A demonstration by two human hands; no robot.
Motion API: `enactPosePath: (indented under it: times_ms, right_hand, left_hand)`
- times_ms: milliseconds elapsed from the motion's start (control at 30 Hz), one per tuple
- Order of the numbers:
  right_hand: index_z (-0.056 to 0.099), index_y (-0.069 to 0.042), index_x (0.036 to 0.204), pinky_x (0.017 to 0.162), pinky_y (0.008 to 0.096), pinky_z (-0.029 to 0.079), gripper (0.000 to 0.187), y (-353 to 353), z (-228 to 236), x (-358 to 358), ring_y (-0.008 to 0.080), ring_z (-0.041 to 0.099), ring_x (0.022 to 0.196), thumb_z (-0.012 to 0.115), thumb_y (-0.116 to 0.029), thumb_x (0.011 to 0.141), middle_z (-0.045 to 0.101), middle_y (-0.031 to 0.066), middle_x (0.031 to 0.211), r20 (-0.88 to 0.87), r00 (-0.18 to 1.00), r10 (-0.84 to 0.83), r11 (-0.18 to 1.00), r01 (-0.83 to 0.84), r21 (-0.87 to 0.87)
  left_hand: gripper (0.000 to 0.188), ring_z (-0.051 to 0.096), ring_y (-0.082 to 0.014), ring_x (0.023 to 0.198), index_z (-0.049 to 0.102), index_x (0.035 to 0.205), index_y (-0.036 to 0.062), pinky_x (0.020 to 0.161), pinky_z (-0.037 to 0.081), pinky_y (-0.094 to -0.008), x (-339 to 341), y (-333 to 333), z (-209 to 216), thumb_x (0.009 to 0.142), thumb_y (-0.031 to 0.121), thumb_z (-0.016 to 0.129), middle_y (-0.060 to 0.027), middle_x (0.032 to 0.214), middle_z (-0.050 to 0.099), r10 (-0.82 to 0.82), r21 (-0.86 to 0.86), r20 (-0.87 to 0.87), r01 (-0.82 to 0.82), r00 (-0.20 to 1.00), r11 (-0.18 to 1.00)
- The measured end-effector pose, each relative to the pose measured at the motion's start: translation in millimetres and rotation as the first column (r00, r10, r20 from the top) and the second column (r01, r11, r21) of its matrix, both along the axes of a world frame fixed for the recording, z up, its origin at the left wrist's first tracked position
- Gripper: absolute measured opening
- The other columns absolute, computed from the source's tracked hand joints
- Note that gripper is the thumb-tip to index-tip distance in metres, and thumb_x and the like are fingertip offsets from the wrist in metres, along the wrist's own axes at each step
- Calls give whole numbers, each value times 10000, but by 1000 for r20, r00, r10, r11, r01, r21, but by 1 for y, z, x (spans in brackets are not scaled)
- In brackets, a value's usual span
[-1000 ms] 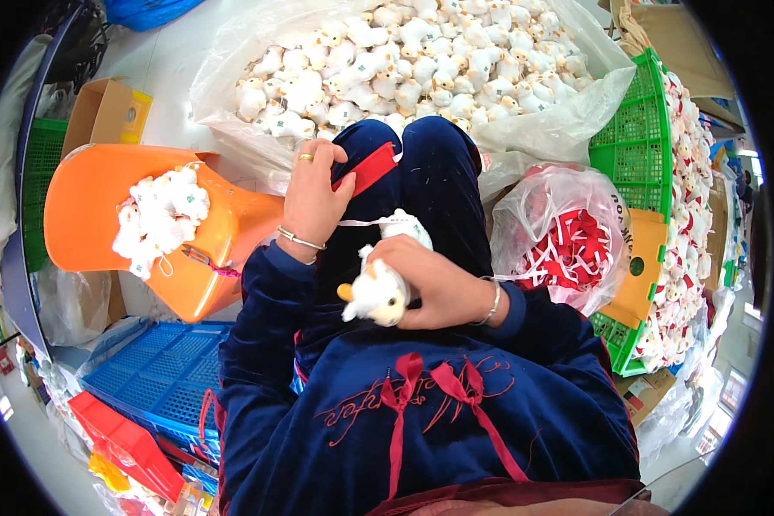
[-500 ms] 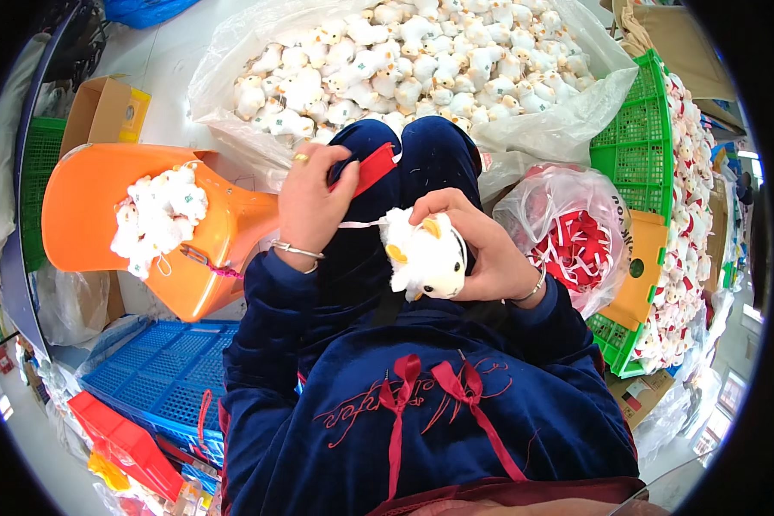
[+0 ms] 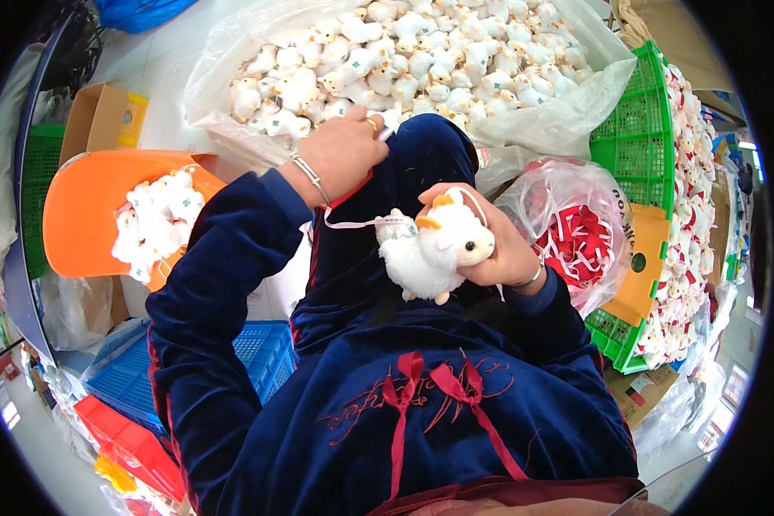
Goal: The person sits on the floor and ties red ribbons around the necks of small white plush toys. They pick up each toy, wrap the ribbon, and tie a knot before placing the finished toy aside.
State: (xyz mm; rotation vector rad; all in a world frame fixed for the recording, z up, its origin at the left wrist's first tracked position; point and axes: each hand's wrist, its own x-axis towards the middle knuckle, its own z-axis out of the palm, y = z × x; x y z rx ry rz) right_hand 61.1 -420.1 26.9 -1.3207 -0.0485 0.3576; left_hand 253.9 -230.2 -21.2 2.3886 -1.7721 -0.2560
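Observation:
My right hand (image 3: 503, 249) is closed round a small white plush animal (image 3: 430, 254) with orange ears and dark eyes, held above my lap. A thin white loop stands up behind its head, over my fingers. My left hand (image 3: 340, 155) lies over my left knee, fingers pinched on a white ribbon end (image 3: 385, 133). From beneath that hand shows a strip of red cloth (image 3: 349, 193), mostly hidden. Another white ribbon (image 3: 346, 225) runs slackly from near my left wrist to the toy's rear.
Ahead, a large clear plastic bag (image 3: 211, 86) holds many similar white toys. An orange chair (image 3: 77, 215) at left carries several more. To my right are a plastic bag of red pieces (image 3: 576, 241) and a green crate (image 3: 636, 129). Blue (image 3: 267, 344) and red crates (image 3: 129, 439) stand lower left.
My left hand has moved forward over the knee, covering most of the red cloth. The toy has turned from face-down to side-on in my right hand, and a white loop now shows.

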Motion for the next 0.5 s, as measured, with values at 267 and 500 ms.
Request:
enactPosePath:
  times_ms: [267,500]
  right_hand:
    - [451,-26,1376,1087,358,438,689,-5,-3,2,190,568,1255,770,-118,772,571,87,1328,-10,1000,-25,996,26,84]
    - [549,-78,1233,1109,357,365,657,8,8,7,280,368,1427,852,-81,650,290,205,1587,356,932,66,994,-32,-103]
  left_hand:
    - [96,612,-264,876,581,750,35,746,493,-345,0,36,54,742,25,676,-92,885,649,249,-300,-298,-338,921,892]
    - [124,596,-267,647,589,891,28,604,483,-346,-60,28,83,813,60,679,-138,724,598,320,-245,-738,-678,594,693]
